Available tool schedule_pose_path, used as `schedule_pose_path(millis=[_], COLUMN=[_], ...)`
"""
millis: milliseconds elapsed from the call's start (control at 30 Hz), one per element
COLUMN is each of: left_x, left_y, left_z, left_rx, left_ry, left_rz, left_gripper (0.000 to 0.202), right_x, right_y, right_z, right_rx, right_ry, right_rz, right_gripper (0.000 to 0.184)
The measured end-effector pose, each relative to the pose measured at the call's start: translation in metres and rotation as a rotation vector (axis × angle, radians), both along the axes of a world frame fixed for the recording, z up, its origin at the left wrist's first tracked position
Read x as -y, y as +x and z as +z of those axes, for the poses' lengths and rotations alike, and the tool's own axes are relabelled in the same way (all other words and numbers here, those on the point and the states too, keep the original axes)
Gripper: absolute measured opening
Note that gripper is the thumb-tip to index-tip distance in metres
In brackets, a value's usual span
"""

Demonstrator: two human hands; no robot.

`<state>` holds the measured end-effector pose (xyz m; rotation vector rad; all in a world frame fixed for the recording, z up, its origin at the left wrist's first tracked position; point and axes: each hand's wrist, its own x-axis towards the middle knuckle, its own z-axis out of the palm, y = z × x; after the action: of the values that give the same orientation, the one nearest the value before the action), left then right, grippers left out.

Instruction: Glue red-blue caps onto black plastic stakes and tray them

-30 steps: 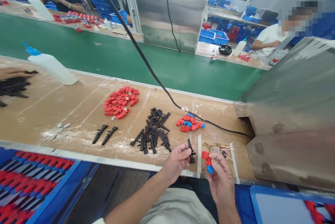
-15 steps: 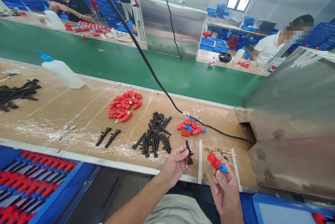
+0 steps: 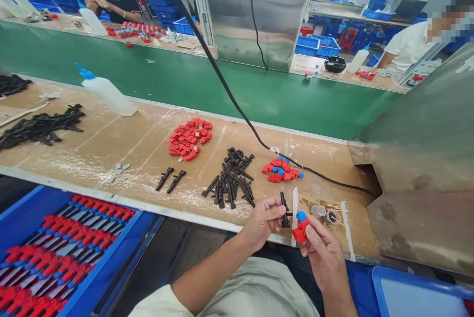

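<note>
Between the fingers and thumb of my left hand (image 3: 264, 220) stands a black plastic stick-shaped part (image 3: 284, 211) with a small side peg. My right hand (image 3: 326, 253) pinches a red plastic piece (image 3: 300, 230) with a blue end (image 3: 301, 216) pointing up. The two parts are close side by side, a small gap between them. Beyond my left hand lies a pile of black parts (image 3: 233, 176), with two loose black parts (image 3: 169, 179) to its left. A small heap of red and blue pieces (image 3: 282, 170) sits behind my hands.
Small cups (image 3: 331, 216) stand right of my hands. A black cable (image 3: 237, 104) crosses the bench. Red parts (image 3: 188, 139), a glue bottle (image 3: 109, 94) and black parts (image 3: 44, 124) lie leftward. A blue crate (image 3: 70, 253) holds assembled pieces. A metal panel (image 3: 422, 174) borders the right.
My right hand has turned the red piece so its blue end points up, and brought it nearer the black part. The view has shifted, uncovering more of the crate.
</note>
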<state>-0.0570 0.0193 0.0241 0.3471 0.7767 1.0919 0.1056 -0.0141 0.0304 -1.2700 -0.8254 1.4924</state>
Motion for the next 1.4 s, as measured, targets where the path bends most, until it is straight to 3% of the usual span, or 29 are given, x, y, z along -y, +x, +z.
schedule_pose_path(millis=[233, 533, 1033, 1400], left_x=[0.000, -0.001, -0.001, -0.001], left_y=[-0.002, 0.000, -0.004, -0.004], left_z=[0.001, -0.007, -0.006, -0.006], left_rx=[-0.055, -0.144, -0.232, -0.293], left_ry=[0.009, 0.137, 0.277, 0.306], left_rz=[-0.057, -0.055, -0.060, -0.033], left_gripper=[0.058, 0.055, 0.054, 0.056], right_x=[0.002, 0.009, 0.010, 0.016], right_y=[0.004, 0.001, -0.011, -0.021], right_z=[-0.003, -0.005, 0.005, -0.012], right_rx=[0.088, 0.338, 0.415, 0.504], right_ry=[0.038, 0.283, 0.420, 0.500], right_rz=[0.076, 0.112, 0.068, 0.001], right_gripper=[0.052, 0.039, 0.033, 0.033])
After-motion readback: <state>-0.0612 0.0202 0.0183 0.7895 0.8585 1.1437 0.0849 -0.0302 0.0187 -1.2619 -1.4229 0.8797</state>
